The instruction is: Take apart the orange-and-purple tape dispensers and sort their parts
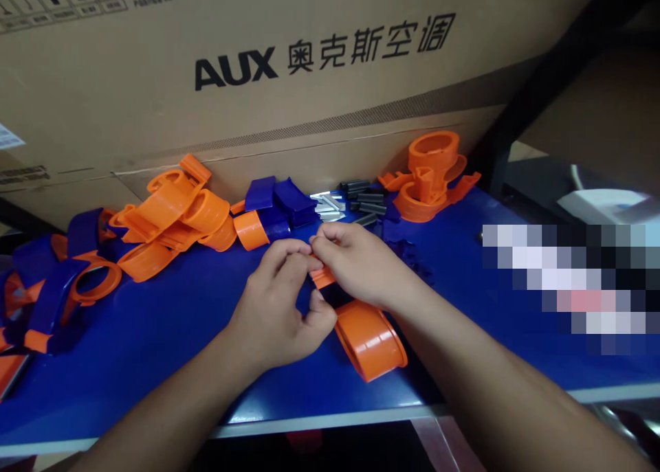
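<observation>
Both hands meet over the blue table (155, 334): left hand (278, 314) and right hand (361, 262) pinch an orange plastic piece (368, 338), fingers closed on it.

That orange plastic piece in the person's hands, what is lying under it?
Under the orange plastic piece lies the blue tabletop. The left hand and right hand cover its upper end, hiding whatever is there.

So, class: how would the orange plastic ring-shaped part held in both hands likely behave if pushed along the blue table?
The orange plastic ring-shaped part looks hollow and thin-walled, so probably light and stiff. Its glossy surface may slide easily on the blue table. Its round rim might let it roll.
</observation>
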### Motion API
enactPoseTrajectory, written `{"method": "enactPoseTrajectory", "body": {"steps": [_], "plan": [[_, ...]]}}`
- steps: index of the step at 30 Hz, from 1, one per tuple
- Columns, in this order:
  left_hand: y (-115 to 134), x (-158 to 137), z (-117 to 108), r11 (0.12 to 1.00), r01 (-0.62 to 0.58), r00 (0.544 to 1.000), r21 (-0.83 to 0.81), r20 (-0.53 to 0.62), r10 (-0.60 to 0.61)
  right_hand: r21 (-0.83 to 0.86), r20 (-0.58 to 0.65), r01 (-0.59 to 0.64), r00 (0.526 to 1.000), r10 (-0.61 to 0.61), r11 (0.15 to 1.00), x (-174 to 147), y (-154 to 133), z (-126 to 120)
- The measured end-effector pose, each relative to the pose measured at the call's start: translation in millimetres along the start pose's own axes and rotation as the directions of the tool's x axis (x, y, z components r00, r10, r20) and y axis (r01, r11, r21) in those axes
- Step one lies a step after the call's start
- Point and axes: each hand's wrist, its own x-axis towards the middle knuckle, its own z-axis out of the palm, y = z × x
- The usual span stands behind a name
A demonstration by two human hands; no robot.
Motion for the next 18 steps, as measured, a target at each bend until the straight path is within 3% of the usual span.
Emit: {"method": "enactPoseTrajectory", "body": {"steps": [10, 18], "plan": [[2.6, -10.2, 23.1, 0.988, -0.011, 0.993, 0.153, 0.121, -0.008, 0.031, 0.005, -0.058, 0.998, 0.058, 0.998, 2.9, 3.8, 2.4], [-8.9, 0.4, 12.0, 0.994, 0.010, 1.000, 0.112, 0.010, -0.011, 0.032, -0.103, -0.089, 0.990, 0.092, 0.996, 7.1, 3.3, -0.9]]}}
